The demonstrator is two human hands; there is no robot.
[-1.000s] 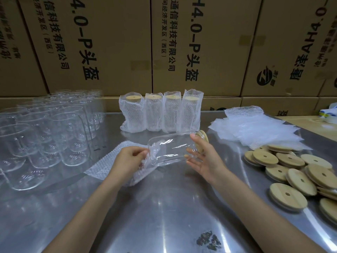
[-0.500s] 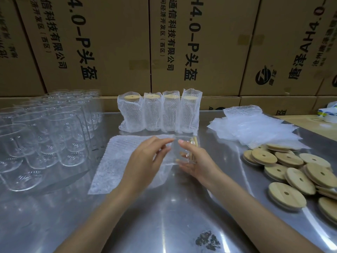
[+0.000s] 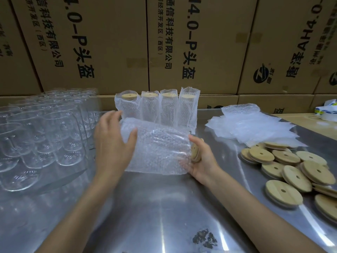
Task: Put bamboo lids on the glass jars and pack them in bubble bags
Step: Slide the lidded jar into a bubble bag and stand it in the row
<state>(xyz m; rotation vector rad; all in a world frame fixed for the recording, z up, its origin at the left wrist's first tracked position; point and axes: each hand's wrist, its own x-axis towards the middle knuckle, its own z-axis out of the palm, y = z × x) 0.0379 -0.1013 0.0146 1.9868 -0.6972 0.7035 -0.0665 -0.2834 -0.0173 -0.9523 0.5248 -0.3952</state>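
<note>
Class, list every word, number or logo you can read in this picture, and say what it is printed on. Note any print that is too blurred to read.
"4.0-P头盔", running sideways, on the left cardboard box.
"4.0-P头盔" again, on the middle cardboard box.
"通信科技有限公司" and "(西区)", smaller, on both those boxes.
"AH4.0" beside a round logo, on the right cardboard box; its other characters are too blurred.
Print on the blue-and-white packet: unreadable.

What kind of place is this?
Probably a packing or warehouse workshop: stacked cardboard cartons behind a steel table, rows of empty glass jars, and a pile of bamboo lids.
</note>
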